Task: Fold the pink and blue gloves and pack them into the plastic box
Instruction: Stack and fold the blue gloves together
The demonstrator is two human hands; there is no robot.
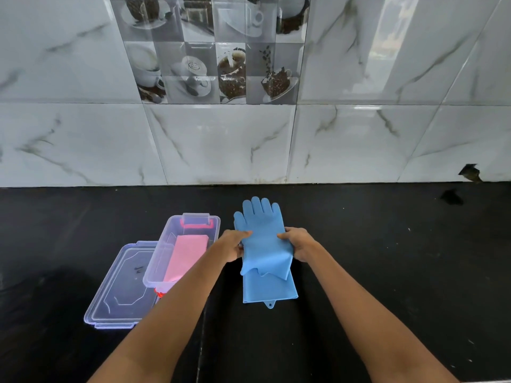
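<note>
Blue gloves [264,244] lie stacked on the black counter, fingers pointing to the wall. The upper glove's cuff is lifted and folded partway up, while the lower glove's cuff lies flat below. My left hand [233,244] grips the upper blue glove's left edge and my right hand [298,243] grips its right edge. Left of them stands the clear plastic box [154,268] with red clasps, and a folded pink glove [185,255] lies inside it.
The box's clear lid [121,294] lies flat on the counter, left of and partly under the box. A marble-tiled wall [249,145] rises behind the counter. A chipped tile corner [470,172] shows at the far right.
</note>
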